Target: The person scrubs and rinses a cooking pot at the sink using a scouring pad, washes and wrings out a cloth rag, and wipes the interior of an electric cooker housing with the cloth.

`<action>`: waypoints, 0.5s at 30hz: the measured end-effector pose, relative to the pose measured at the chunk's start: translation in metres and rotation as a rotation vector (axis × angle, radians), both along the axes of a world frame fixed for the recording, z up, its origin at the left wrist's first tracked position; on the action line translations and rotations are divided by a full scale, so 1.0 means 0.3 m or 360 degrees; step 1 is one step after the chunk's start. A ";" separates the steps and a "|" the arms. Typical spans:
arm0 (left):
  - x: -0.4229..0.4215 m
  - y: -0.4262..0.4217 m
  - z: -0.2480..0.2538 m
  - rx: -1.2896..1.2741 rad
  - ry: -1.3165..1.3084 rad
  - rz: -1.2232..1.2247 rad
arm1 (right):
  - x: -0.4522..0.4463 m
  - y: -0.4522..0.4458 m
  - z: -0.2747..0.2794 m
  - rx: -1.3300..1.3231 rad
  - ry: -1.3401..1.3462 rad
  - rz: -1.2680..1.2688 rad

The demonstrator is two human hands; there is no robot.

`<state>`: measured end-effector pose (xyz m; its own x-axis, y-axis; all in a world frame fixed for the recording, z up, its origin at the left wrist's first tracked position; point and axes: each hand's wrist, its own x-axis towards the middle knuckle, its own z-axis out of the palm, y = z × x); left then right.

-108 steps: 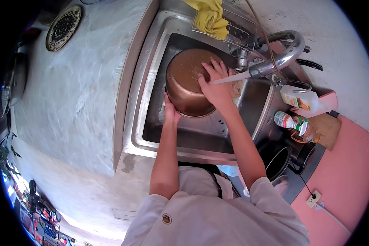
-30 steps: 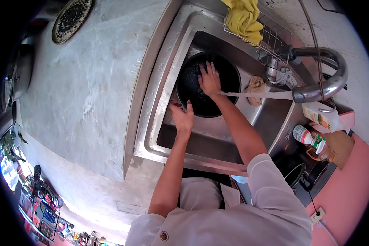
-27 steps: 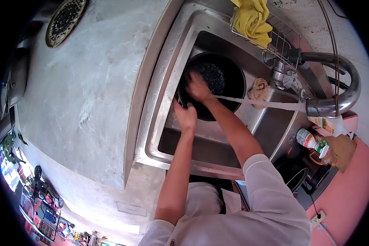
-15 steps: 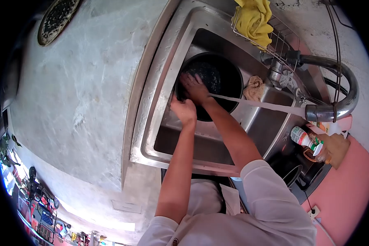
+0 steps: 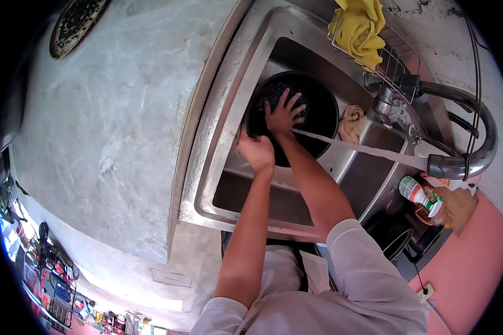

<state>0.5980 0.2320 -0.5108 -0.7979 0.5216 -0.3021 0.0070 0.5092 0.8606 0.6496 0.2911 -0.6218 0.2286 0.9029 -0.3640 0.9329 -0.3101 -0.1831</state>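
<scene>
A black round pot [image 5: 323, 106] sits in the stainless steel sink [image 5: 204, 187], with bubbly water inside. My left hand [image 5: 257, 152] is closed on the pot's near-left rim. Inside the pot, my right hand [image 5: 285, 114] spreads its fingers wide over the water and holds nothing. From the curved metal faucet [image 5: 447, 166], a stream of water [image 5: 363, 148] runs down onto my right wrist. Part of the pot's near edge is hidden behind my hands and forearm.
A beige cloth [image 5: 352, 124] lies crumpled on the sink divider. Above hangs a wire basket [image 5: 398, 58] with a yellow cloth [image 5: 359, 30]. At right a white bottle [image 5: 412, 190] with a green cap leans beside dark pans [image 5: 394, 237]. Left is a grey counter [image 5: 112, 123].
My right hand has risen from the pot's left side toward its middle, and its fingers have spread apart. My left hand stays on the rim. The view has shifted slightly.
</scene>
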 end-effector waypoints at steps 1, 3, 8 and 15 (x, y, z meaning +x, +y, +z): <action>0.005 -0.003 0.009 0.0046 -0.0036 0.0009 | 0.028 -0.001 0.014 0.0061 -0.0018 0.0233; -0.001 0.028 0.007 0.0120 -0.0056 0.0058 | -0.003 0.025 0.005 0.0054 -0.0088 0.0344; 0.000 0.001 0.009 -0.0046 -0.0042 -0.0027 | -0.030 -0.024 -0.035 0.0003 -0.0427 0.1134; 0.003 0.000 0.009 -0.0045 0.0119 -0.0083 | 0.193 -0.026 0.235 -0.1319 -0.0077 0.1368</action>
